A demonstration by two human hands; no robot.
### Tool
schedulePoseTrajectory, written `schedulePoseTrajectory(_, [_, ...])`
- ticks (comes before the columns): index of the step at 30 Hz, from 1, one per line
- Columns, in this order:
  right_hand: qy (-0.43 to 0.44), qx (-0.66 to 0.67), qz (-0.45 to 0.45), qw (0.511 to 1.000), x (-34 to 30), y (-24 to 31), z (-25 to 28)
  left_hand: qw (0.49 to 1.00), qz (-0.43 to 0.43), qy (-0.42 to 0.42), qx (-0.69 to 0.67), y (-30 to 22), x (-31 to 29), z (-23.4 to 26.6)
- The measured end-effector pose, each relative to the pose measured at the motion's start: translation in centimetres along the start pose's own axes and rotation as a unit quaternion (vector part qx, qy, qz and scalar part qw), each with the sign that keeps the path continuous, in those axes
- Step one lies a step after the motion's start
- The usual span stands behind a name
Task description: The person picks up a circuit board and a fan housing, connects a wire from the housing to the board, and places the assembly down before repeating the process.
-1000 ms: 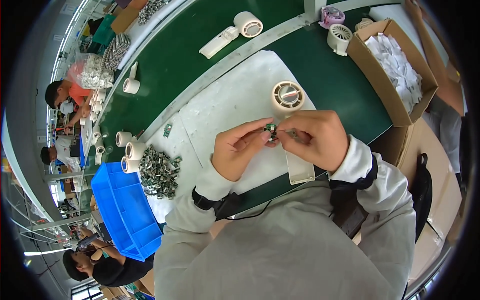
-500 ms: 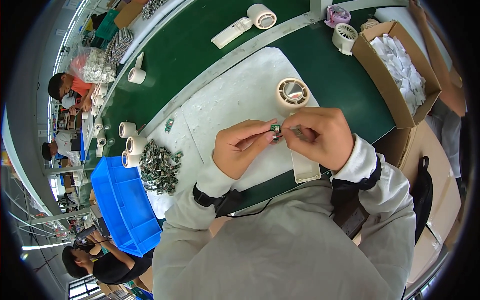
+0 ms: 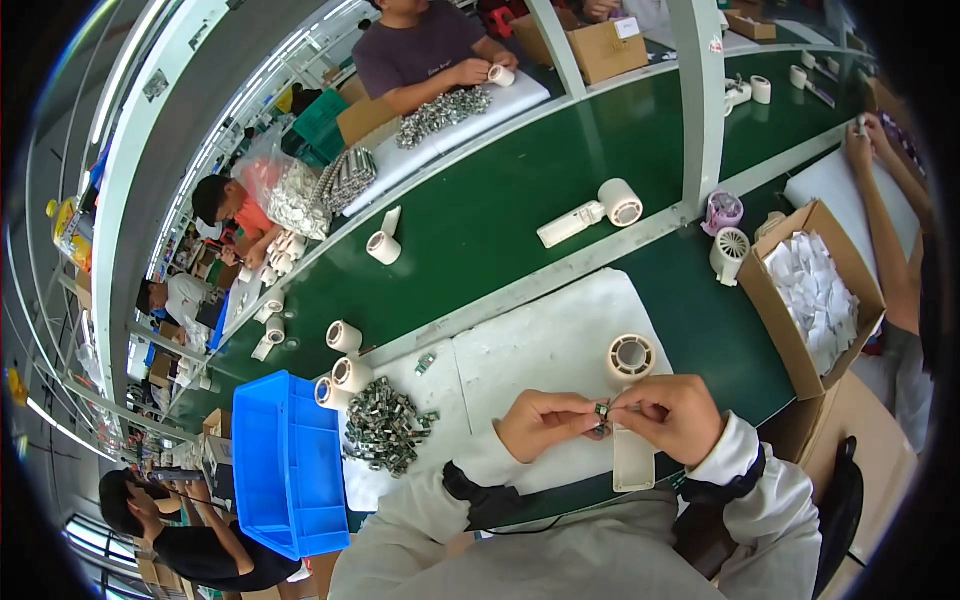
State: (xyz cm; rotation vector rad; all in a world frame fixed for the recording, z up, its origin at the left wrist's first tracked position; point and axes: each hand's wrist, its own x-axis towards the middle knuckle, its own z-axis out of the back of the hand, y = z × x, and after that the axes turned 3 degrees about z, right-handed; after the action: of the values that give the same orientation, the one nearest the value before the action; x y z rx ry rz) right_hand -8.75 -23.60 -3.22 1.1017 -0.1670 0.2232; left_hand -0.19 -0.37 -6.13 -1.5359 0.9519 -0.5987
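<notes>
A small green circuit board (image 3: 601, 409) is pinched between the thumb and fingertips of my left hand (image 3: 543, 426). My right hand (image 3: 672, 418) is closed in a pinch right beside the board; whatever lies between its fingertips is too small to make out. Under and behind my hands lies a cream handheld fan body (image 3: 634, 468), its round head (image 3: 630, 356) pointing away from me. It rests on a white foam sheet (image 3: 530, 345). Left of my hands, a heap of small circuit boards (image 3: 387, 428) covers part of the foam, and a single board (image 3: 426, 362) lies apart from it.
A blue bin (image 3: 262, 470) stands at the left. Cream fan heads (image 3: 343, 337) sit beside the heap. Beyond a metal rail (image 3: 500, 297), the green belt (image 3: 470, 225) carries another fan (image 3: 620, 203). At right is a cardboard box (image 3: 815, 350) of white pieces. Several people work nearby.
The view has tilted up, so the bench appears lower and more of the belt and co-workers shows. My hands stay together at the circuit board, their fingertips slightly shifted.
</notes>
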Motion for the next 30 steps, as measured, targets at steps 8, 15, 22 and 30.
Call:
schedulePoseTrajectory(8, [-0.002, -0.002, 0.01, 1.0, 0.4, -0.7, -0.2, 0.999, -0.033, -0.009, 0.019, 0.3, 0.3, 0.1])
schedulePoseTrajectory(15, [-0.078, -0.066, 0.102, 0.989, 0.9, 0.6, -0.9, 0.998, 0.009, -0.051, -0.018, -0.3, 1.1, -0.2])
schedulePoseTrajectory(22, [-0.074, -0.124, 0.202, 0.969, 0.2, -0.4, -1.4, 0.997, 0.014, -0.065, -0.027, 0.1, 0.5, -1.1])
schedulePoseTrajectory(30, [-0.098, -0.161, 0.143, 0.972, 0.5, -0.4, -0.9, 0.997, -0.006, -0.079, -0.011, 0.4, 0.8, -1.0])
